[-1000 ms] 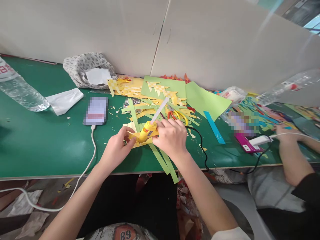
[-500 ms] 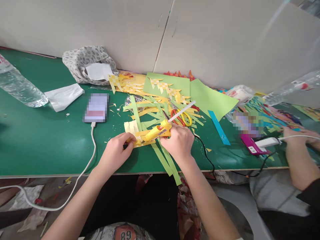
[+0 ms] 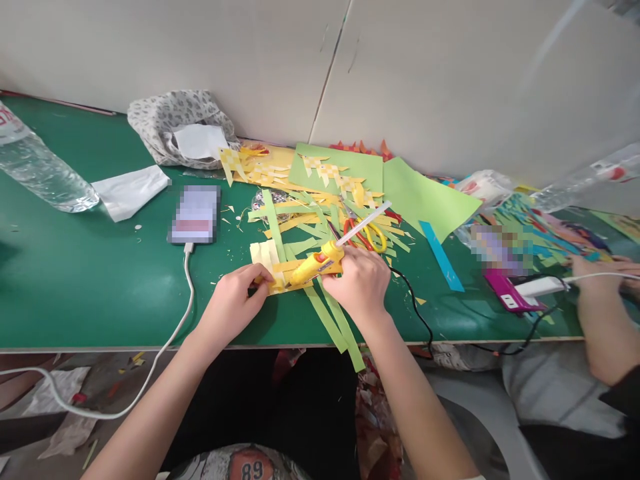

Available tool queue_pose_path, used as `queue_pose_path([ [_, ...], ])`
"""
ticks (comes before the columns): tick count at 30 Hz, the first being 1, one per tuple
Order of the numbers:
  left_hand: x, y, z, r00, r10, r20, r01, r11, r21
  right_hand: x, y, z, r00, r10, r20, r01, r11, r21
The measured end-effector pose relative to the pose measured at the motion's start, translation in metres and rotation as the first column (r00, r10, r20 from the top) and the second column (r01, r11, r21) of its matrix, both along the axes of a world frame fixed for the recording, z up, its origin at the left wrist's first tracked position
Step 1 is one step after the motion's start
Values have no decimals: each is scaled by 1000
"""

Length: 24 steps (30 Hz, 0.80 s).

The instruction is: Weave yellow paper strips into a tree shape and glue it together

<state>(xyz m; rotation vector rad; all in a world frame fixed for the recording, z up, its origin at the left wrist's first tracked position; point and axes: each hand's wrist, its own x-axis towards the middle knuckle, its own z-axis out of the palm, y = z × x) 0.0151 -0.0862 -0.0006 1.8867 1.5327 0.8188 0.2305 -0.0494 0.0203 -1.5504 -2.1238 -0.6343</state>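
Tipped flatter and shifted right since a second ago: glue gun (image 3: 320,262), right hand (image 3: 357,280) along with it; glue stick (image 3: 365,223) swung from steep to shallow, slanting up and away to the right. No clear shift in left hand (image 3: 237,293). Almost no change versus half a second ago

Right grip: fingers wrapped round the gun's handle, no visible gap. Left: pinched on near-left end of woven yellow paper (image 3: 277,285), fingertips partly hidden. Weave flat, just left of the right grip, under the nozzle; contact with nozzle: cannot tell

Counts: 1 gun, 1 stick, 1 weave between the hands. Just beyond right grip: 2 scissor loops (image 3: 377,238), one orange-red, one yellow; one pair or two, cannot tell. Farther beyond: 2 green sheets (image 3: 420,193), several yellow paper fish (image 3: 327,172), overlapping, no sure count. Right of grip: 1 blue strip (image 3: 441,257), 1 magenta power strip (image 3: 505,293). Left of grip: 1 phone (image 3: 195,215), cable plugged in. 2 bottles (image 3: 47,173), one far left, one far right

Surface: green table (image 3: 100,287), littered with cut strips and scraps around the grip. Pale wall (image 3: 425,80) behind, one seam. Paper litter on floor (image 3: 113,373). Another person's forearm (image 3: 597,313) at far right
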Motion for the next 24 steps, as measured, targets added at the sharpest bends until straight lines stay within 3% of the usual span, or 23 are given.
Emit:
queue_pose_path([
  [18,1,0,1,1000,4,1,-4,1000,-6,1,2,1,998,54,31,-53,998,-41],
  [24,1,-2,4,999,30,-21,-30,999,-40,9,2,-1,995,-30,-97,21,996,-85],
])
